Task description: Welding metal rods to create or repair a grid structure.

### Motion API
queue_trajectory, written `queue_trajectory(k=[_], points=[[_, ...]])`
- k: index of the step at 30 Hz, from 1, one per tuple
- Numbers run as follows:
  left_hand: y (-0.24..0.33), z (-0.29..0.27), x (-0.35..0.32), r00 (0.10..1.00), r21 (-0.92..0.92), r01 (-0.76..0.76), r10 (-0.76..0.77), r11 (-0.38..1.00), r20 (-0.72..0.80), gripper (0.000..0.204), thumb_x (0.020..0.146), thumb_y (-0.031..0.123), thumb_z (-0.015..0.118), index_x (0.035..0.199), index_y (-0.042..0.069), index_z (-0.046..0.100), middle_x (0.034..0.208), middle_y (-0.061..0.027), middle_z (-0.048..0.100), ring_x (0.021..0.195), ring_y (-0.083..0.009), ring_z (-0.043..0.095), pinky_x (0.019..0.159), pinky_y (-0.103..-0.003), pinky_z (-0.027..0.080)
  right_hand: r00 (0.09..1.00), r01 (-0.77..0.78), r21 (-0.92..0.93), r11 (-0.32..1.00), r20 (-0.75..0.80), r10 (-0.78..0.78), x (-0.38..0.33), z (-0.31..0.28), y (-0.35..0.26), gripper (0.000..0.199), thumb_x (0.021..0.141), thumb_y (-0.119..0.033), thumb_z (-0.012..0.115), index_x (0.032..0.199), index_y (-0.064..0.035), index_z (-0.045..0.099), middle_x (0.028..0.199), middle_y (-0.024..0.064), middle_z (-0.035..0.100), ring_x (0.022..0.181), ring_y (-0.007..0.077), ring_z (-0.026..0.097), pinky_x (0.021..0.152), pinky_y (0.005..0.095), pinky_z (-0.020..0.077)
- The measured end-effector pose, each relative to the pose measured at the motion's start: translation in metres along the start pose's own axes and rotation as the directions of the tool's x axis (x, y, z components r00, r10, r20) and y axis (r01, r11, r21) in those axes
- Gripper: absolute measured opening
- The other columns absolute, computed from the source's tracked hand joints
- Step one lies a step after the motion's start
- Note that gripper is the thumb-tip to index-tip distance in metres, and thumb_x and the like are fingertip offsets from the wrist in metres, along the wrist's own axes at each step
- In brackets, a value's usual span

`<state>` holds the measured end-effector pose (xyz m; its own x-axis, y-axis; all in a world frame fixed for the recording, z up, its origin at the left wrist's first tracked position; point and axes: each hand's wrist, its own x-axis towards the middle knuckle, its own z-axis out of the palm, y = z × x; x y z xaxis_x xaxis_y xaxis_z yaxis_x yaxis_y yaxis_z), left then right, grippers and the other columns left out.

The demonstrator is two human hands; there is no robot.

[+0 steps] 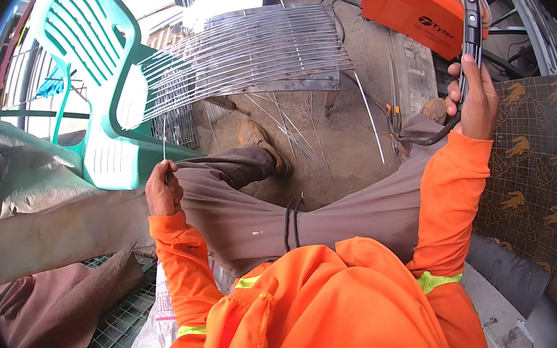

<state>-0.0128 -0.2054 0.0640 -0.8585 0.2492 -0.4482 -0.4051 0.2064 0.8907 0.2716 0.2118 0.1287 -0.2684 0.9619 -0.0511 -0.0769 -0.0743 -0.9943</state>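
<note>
My left hand (163,188) is closed around a thin metal rod (164,138), which points up toward the near side of a row of parallel rods. My right hand (478,99) grips a black welding electrode holder (472,18), raised at the right with its jaws upward. From its lower end a thick black cable (427,139) runs down by my knee. Ahead of me, the long parallel metal rods (243,56) lie across a dark metal plate (313,85), a few thin crosswise rods among them. Their left ends reach over a light green plastic chair (109,156).
An orange welding machine (404,5) stands at the far right, near a grey metal frame (524,11). Loose rods (290,127) lie on the concrete floor by my boot (257,138). A patterned dark sheet (541,162) is at my right; brown cloth (65,304) covers green mesh at my left.
</note>
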Motion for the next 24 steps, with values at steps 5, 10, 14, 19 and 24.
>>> queue_trajectory(k=[5, 10, 14, 19, 24], points=[[-0.015, -0.002, -0.004, 0.996, -0.215, 0.087, -0.087, 0.973, 0.01, 0.023, 0.102, 0.031, 0.052, 0.092, 0.01, 0.057, 0.053, 0.0069, 0.035, 0.04, -0.0047, 0.027, 0.038, -0.023, 0.021, 1.0, 0.002, -0.031, 1.0, -0.029, -0.003, -0.004, 0.005, -0.008, 0.027, 0.098, -0.03, 0.064, 0.107, -0.0043, 0.06, 0.087, 0.0037, 0.059, 0.055, 0.0048, 0.047, 0.04, 0.0215, 0.0361], [-0.042, 0.06, -0.029, 0.995, -0.331, 0.084, -0.096, 0.94, -0.02, 0.023, 0.102, 0.03, 0.05, 0.092, 0.01, 0.056, 0.055, 0.0062, 0.035, 0.043, -0.0053, 0.028, 0.039, -0.023, 0.023, 1.0, -0.006, -0.021, 1.0, 0.0, 0.006, -0.002, 0.004, -0.004, 0.027, 0.098, -0.029, 0.063, 0.108, -0.0039, 0.06, 0.087, 0.0044, 0.06, 0.055, 0.0048, 0.047, 0.04, 0.0217, 0.0364], [-0.073, 0.129, -0.042, 0.99, -0.385, 0.102, -0.132, 0.917, -0.05, 0.023, 0.103, 0.031, 0.047, 0.093, 0.012, 0.054, 0.058, 0.0045, 0.038, 0.044, -0.0068, 0.032, 0.038, -0.025, 0.027, 1.0, -0.012, -0.016, 1.0, -0.008, 0.012, -0.003, 0.0, -0.002, 0.028, 0.098, -0.03, 0.063, 0.108, -0.0046, 0.06, 0.088, 0.0041, 0.059, 0.055, 0.0046, 0.047, 0.039, 0.0212, 0.036], [-0.135, 0.177, -0.024, 0.95, -0.316, 0.305, -0.263, 0.898, 0.168, 0.022, 0.102, 0.031, 0.046, 0.103, 0.014, 0.058, 0.076, 0.0017, 0.053, 0.062, -0.0118, 0.051, 0.054, -0.029, 0.043, 1.0, 0.007, -0.003, 1.0, 0.015, -0.007, -0.003, -0.005, -0.001, 0.029, 0.098, -0.033, 0.063, 0.108, -0.0059, 0.059, 0.089, 0.0021, 0.058, 0.056, 0.0044, 0.047, 0.039, 0.021, 0.0356], [-0.125, 0.203, -0.042, 0.816, 0.136, 0.311, -0.338, 0.941, 0.47, 0.035, 0.104, 0.038, 0.047, 0.124, 0.016, 0.065, 0.1, 0.002, 0.06, 0.089, -0.012, 0.059, 0.074, -0.031, 0.049, 0.999, 0.024, -0.017, 1.0, 0.043, -0.023, 0.0, -0.006, 0.002, 0.027, 0.099, -0.031, 0.063, 0.108, -0.0062, 0.06, 0.088, 0.0014, 0.058, 0.056, 0.0036, 0.047, 0.04, 0.0204, 0.0357]])
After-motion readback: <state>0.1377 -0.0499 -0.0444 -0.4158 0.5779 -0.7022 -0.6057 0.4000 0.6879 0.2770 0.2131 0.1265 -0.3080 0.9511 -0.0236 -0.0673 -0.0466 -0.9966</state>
